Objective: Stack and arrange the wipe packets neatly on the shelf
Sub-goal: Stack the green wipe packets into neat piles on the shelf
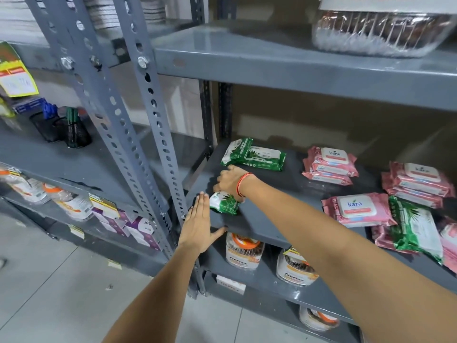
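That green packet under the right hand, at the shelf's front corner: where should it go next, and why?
Probably lift the green packet back onto the two green packets at the rear. The right hand grips it at the front edge of the shelf, apart from its kind, while the pink packets already sit in stacks. The open left hand rests flat against the edge, holding nothing.
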The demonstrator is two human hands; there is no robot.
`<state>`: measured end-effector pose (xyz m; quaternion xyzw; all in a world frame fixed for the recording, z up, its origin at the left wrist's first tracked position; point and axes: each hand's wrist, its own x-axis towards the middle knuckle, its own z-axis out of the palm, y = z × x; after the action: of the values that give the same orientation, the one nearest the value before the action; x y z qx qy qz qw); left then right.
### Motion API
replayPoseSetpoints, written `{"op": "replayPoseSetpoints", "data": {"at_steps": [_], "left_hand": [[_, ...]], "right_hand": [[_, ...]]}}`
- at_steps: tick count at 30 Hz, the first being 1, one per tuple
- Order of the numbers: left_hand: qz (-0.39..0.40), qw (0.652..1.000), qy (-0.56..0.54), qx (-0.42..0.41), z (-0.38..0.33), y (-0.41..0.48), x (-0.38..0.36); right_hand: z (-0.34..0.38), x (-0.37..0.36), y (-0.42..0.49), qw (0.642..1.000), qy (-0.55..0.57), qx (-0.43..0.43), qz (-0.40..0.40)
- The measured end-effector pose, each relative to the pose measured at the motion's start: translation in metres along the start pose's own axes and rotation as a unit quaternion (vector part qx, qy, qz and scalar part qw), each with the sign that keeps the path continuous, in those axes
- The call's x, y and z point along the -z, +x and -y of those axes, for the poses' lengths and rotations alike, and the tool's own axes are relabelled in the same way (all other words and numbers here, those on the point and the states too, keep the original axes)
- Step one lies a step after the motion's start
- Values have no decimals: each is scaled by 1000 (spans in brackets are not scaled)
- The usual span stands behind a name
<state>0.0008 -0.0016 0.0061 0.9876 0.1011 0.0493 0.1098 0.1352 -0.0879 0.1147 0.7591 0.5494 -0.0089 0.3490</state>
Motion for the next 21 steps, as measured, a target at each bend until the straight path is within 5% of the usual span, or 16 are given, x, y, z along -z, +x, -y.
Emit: {"op": "replayPoseSetpoints", "data": {"at_steps": [12, 21], "left_hand": [[93, 993, 67, -40, -35, 8, -1], [69, 994, 71, -48, -34, 4, -12]], "right_hand": [[-26, -36, -55, 980, 157, -76, 97], [-28, -58, -68, 945, 313, -89, 40]]}}
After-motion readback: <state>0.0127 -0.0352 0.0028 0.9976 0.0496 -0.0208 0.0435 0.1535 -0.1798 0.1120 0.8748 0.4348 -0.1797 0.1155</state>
